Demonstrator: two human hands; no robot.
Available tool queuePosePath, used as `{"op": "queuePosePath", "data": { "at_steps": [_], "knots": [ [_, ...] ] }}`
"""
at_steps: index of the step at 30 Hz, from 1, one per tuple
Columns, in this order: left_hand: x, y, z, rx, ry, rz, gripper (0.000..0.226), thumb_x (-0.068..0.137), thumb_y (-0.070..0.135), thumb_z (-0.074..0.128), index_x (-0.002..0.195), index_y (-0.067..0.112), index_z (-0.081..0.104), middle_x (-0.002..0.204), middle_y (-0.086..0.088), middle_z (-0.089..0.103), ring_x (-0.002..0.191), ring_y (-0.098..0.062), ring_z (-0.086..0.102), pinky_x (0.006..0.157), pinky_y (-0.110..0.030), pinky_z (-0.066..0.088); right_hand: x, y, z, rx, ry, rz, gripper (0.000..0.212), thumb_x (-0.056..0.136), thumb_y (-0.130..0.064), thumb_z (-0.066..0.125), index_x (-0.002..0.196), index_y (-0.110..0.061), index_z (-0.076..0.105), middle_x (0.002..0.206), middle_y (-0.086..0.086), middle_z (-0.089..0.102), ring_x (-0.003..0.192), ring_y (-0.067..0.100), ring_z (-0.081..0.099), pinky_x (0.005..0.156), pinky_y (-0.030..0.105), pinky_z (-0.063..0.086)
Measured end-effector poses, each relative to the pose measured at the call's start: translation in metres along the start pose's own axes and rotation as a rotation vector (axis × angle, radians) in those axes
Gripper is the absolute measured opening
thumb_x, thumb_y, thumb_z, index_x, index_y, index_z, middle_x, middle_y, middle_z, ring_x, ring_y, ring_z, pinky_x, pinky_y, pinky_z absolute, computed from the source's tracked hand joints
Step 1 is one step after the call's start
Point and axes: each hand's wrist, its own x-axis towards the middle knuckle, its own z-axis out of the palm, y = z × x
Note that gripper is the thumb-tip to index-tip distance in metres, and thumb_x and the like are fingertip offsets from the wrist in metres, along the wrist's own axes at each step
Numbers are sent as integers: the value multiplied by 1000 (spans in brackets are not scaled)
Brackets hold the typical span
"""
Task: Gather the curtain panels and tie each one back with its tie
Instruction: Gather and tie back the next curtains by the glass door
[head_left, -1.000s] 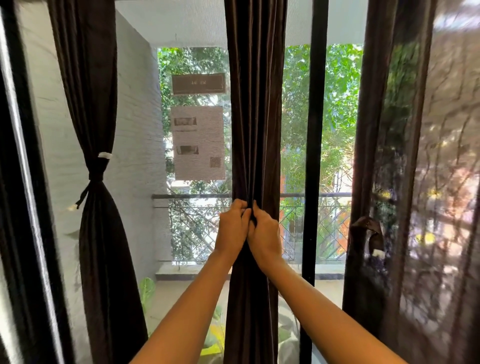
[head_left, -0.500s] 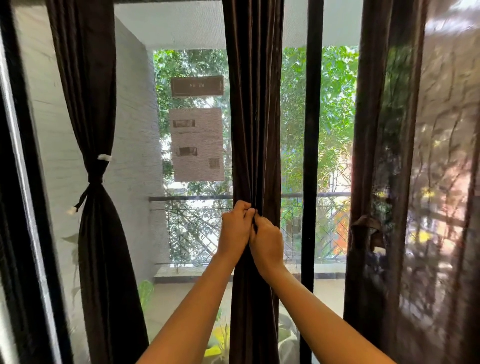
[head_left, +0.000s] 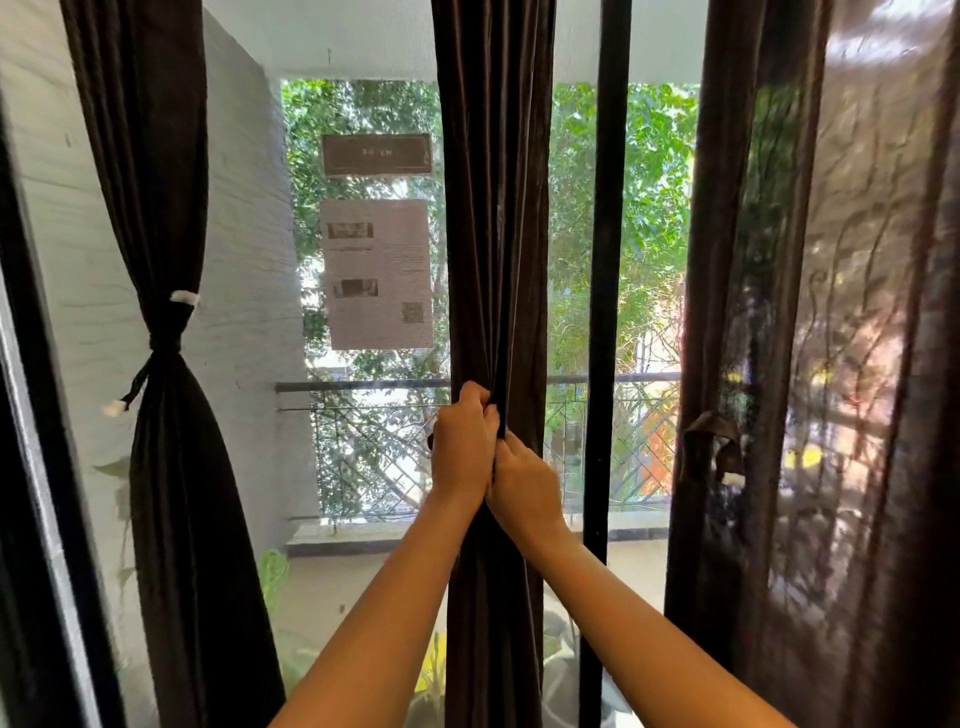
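Right hand (head_left: 524, 486) had slipped slightly lower against left hand (head_left: 462, 441) than a second before. Both hands: fingers (head_left: 474, 401) curled tight round the gathered middle curtain panel (head_left: 493, 208), dark brown, hanging from 12 to 6 o'clock. Tied curtain panel (head_left: 156, 156), 9 o'clock: cinched by its tie (head_left: 165, 344). Third curtain panel (head_left: 753, 260), 3 o'clock: hanging straight. Room: window frame bar (head_left: 605, 260), paper notice (head_left: 379, 270) on glass, balcony railing (head_left: 363, 385) beyond.

Your two arms come into view bare, the left from 7 o'clock and the right from 5 o'clock. Your left hand (head_left: 462, 447) and right hand (head_left: 524, 483) are bare too, showing their backs and knuckles.
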Motion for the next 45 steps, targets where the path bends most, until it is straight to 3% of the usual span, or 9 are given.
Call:
{"op": "queuePosePath", "data": {
  "at_steps": [8,11,19,22,26,30,34,38,45],
  "knots": [
    [6,1,-3,28,-139,-5,25,97,15,50,117,1,55,98,-19,66,87,-27,64,73,-29,51,0,-11,1,-4,-144,27,52,89,-18,55,136,3,46,128,24,57,68,32,67,49,29,40],
    [10,4,-3,83,-223,-13,28,98,17,49,121,2,53,105,-20,64,95,-29,63,78,-35,53,-3,-14,5,73,-217,202,64,92,-19,51,147,3,25,102,14,69,67,23,61,50,22,27],
    [3,4,-7,117,-87,-41,20,95,16,54,111,3,56,88,-16,66,82,-30,64,70,-40,54,-3,6,-15,320,-40,-39,39,87,-33,44,87,-7,72,79,6,71,58,24,63,48,26,37],
    [-4,1,-14,80,-49,-79,17,95,14,51,108,5,56,80,-10,63,70,-25,61,58,-32,47,1,31,-23,616,211,269,40,90,-35,46,75,-11,74,61,-3,66,51,9,57,49,28,42],
    [-19,1,-21,-15,4,-56,18,96,16,53,110,6,56,80,-2,61,66,-13,57,59,-26,50,37,52,-25,704,201,573,21,94,-22,57,108,-7,60,99,0,60,96,17,60,77,27,46],
    [-21,1,-19,-25,35,-33,19,95,16,54,111,6,56,80,-2,63,67,-13,58,65,-33,55,67,61,-27,830,-125,547,57,92,-11,58,142,-12,30,139,9,43,125,17,41,105,34,37],
    [-20,-5,-18,-42,46,-56,18,95,17,55,110,7,56,79,0,62,67,-14,60,66,-36,57,69,61,-24,734,-21,571,36,86,-5,63,121,-7,55,104,16,66,96,25,64,92,40,52],
    [-17,-12,-16,-61,74,-73,15,95,15,55,108,9,56,79,-2,65,69,-16,63,67,-38,57,53,44,-24,718,108,603,16,78,-13,73,93,-10,68,80,-1,68,73,14,65,69,23,52],
    [-20,-20,-4,-137,108,-87,12,92,11,55,103,15,57,79,6,64,69,-11,64,64,-34,56,8,0,-9,691,363,498,28,86,-4,64,111,-13,70,100,-8,69,91,4,66,80,17,51]
  ]
}}
